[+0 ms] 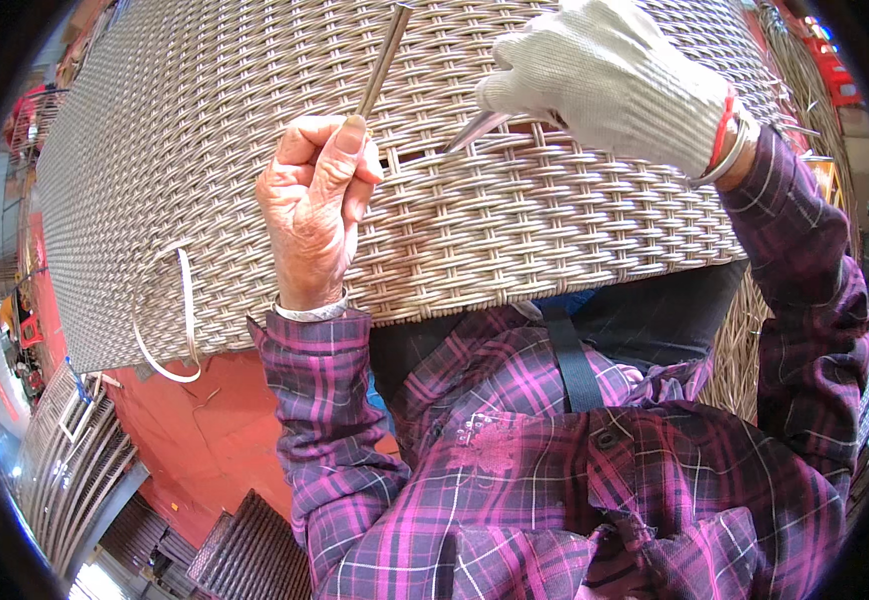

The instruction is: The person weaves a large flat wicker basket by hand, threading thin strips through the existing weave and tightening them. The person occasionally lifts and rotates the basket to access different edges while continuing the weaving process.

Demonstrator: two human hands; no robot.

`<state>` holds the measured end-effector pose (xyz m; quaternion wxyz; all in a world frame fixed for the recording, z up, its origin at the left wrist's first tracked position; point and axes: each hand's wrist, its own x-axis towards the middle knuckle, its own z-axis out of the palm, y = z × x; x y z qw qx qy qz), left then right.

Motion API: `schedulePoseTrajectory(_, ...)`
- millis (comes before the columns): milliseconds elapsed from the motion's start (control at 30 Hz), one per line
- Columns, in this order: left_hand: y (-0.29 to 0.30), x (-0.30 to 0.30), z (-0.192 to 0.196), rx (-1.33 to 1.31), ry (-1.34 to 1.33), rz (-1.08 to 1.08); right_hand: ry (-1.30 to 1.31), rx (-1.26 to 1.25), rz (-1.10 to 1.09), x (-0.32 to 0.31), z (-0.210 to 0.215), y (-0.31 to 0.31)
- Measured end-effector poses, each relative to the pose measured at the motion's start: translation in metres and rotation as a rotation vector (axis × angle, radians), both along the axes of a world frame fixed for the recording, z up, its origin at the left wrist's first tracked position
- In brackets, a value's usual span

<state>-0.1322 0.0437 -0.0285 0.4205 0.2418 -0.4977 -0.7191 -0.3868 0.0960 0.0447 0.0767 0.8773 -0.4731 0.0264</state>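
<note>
The woven panel, grey-brown wicker, spreads in front of the person and reaches to the lap, its near edge just above the dark trousers. A narrow gap runs through the weave between the two hands. The bare left hand is over the panel just beside this gap, its fingers pinching a slim, glossy brown strip between thumb and forefinger; the strip slants upward, probably to keep its free length clear of the weave. The gloved right hand has its fingers curled around a pointed metal tool, the tip angled down at the gap, a hold that seems to suit prying between strands; the glove likely guards against rubbing.

A pale looped strip hangs over the panel's near edge at left. Beyond lies red floor, with dark ribbed pieces stacked below. Loose strands stand at the right, and a red plastic item is farther off.
</note>
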Motion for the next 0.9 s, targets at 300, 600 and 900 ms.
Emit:
schedulePoseTrajectory(300,-0.007,0.006,0.001,0.078,0.096,0.019,-0.760,0.271,-0.389,0.000,-0.061,0.053)
schedulePoseTrajectory(600,-0.012,0.009,0.003,0.080,0.032,0.052,-0.626,0.136,-0.357,0.042,-0.073,0.030)
schedulePoseTrajectory(900,-0.003,0.009,0.048,-0.513,-0.793,-0.039,-0.700,0.011,-0.271,0.038,-0.089,0.030)
